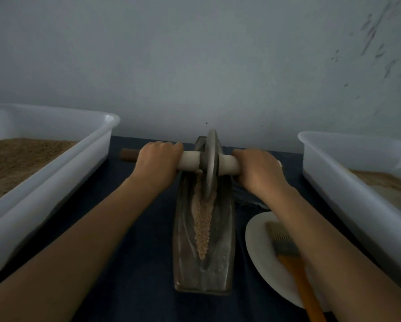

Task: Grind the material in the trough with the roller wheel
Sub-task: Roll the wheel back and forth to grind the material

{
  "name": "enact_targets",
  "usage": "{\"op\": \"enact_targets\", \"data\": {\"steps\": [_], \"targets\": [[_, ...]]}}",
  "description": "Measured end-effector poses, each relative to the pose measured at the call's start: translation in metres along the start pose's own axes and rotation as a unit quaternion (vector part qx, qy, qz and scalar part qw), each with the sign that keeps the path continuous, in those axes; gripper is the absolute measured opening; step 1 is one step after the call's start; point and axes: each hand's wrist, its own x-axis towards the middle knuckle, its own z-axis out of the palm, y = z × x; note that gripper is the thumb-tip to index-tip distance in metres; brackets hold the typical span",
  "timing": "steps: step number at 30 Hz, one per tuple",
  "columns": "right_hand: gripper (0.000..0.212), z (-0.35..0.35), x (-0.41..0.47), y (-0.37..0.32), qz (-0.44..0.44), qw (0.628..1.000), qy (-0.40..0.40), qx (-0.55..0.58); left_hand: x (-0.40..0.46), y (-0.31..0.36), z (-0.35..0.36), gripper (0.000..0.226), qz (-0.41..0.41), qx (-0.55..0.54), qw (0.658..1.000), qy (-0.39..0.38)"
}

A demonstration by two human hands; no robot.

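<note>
Grinding seems midway: our left hand [159, 160] and right hand [256, 169] clench the grey metal roller wheel's [210, 166] white axle [227, 165]; coarse tan grain [203, 219] remains along the long metal trough [222, 247].

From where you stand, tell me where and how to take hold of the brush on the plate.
Grip the brush by its orange handle, coming from the near right side. The handle lies flat and points toward the person, overhanging the white plate rim; the bristle end points away, and the right forearm partly covers it.
</note>
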Motion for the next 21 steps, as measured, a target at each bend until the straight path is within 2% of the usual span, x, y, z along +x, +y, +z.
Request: {"op": "enact_targets", "data": {"steps": [4,8,10,14,17,21], "targets": [[0.011,-0.007,-0.007,0.002,-0.018,0.998,-0.055,0.01,-0.004,-0.004,-0.011,0.028,0.011,-0.001,0.996,-0.09],[0.012,-0.028,-0.015,-0.005,-0.037,0.982,-0.187,0.012,-0.011,-0.005,-0.033,0.038,0.044,-0.005,0.976,-0.211],[0.012,-0.04,-0.023,-0.009,-0.04,0.967,-0.25,0.036,-0.016,-0.004,-0.044,0.037,0.07,-0.001,0.962,-0.265],[0.019,-0.066,-0.04,-0.012,-0.061,0.94,-0.325,0.079,-0.026,-0.007,-0.063,0.03,0.092,-0.034,0.921,-0.376],[0.015,-0.073,-0.043,-0.014,-0.068,0.933,-0.343,0.083,-0.027,-0.009,-0.066,0.022,0.097,-0.061,0.909,-0.4],[0.01,-0.065,-0.035,-0.018,-0.056,0.942,-0.327,0.057,-0.02,-0.009,-0.056,0.022,0.072,-0.08,0.914,-0.39]]}}
